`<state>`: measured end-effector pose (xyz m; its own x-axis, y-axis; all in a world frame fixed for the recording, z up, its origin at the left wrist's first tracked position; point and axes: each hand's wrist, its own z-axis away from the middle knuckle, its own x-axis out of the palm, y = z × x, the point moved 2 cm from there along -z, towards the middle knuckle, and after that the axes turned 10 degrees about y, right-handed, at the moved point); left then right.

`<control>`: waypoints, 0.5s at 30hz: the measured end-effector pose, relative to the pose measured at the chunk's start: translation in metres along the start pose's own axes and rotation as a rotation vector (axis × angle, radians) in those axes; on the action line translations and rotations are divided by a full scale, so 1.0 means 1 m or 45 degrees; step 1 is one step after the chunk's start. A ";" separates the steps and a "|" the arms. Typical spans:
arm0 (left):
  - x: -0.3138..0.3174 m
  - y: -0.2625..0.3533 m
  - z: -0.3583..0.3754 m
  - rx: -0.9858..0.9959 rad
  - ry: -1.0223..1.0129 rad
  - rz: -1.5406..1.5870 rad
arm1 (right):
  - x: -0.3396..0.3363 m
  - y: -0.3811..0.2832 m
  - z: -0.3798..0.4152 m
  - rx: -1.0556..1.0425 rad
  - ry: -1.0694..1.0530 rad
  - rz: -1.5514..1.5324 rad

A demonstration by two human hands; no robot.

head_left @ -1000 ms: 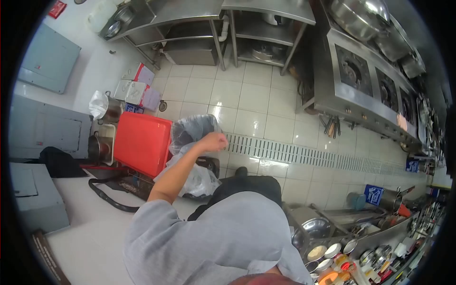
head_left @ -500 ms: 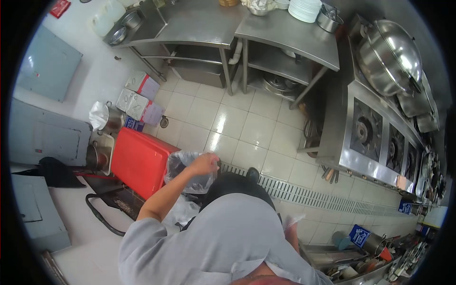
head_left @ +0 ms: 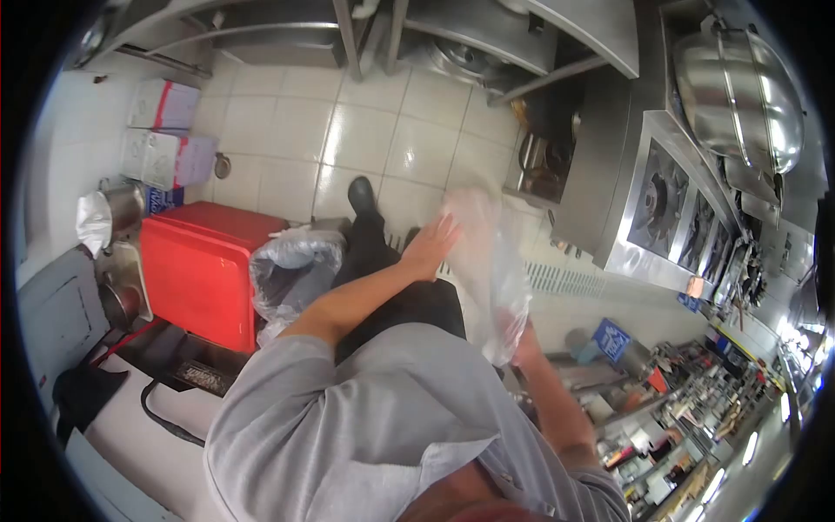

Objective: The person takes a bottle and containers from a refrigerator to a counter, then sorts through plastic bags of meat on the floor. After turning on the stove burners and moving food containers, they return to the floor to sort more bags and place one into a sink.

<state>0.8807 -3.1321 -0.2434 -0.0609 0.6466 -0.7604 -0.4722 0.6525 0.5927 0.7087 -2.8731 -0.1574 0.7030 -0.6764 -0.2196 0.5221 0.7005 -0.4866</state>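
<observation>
A clear plastic bag (head_left: 489,270), smeared by motion, hangs in front of my body. My right hand (head_left: 525,344) is closed on its lower end. On the other side, my left hand (head_left: 430,250) has its fingers stretched out beside the upper part of the bag; whether they touch it is unclear. A bin lined with a translucent bag (head_left: 296,268) stands to the left of my legs, next to a red container (head_left: 200,277).
Steel tables (head_left: 483,48) stand ahead, and a gas stove (head_left: 665,196) with a large steel pot (head_left: 739,100) is at the right. Boxes (head_left: 170,158) line the left wall. A drain grate (head_left: 561,280) crosses the tiled floor, and one black boot (head_left: 362,196) is forward.
My left hand has moved from over the lined bin towards the right. My right hand has come up and forward with the plastic bag, now spread out. The view has shifted and a leg has stepped forward.
</observation>
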 end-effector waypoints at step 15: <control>-0.242 -0.069 0.003 -0.132 0.811 1.086 | 0.238 -0.437 0.307 -1.149 -0.799 1.466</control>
<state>0.9307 -3.3324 -0.0990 -0.8404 0.5281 -0.1219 -0.1273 0.0262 0.9915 0.7958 -3.2703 0.2631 0.7007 0.4529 -0.5512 -0.6905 0.2361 -0.6837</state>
